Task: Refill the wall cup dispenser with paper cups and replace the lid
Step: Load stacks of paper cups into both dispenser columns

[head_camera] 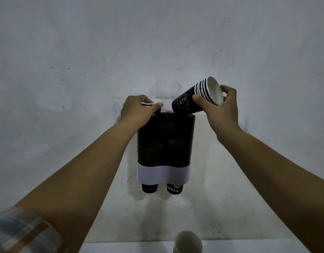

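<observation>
- Nearest, at the bottom edge: a loose stack of cups [188, 241], white mouths up, on a pale surface [121, 248] below the wall.
- Plaid sleeve [20, 232] at the lower left corner.
- Mounted on the wall [157, 42]: dark twin-tube cup dispenser [166, 139] with a white band across its base, top open, one dark cup bottom [150, 188] poking out under each tube.
- Left hand [135, 111] closed around the rim of a cup stack [152, 104] sunk into the left tube's top.
- Right hand [221, 108] gripping a nested stack of black paper cups [196, 99], tilted, base at the right tube's upper edge.
</observation>
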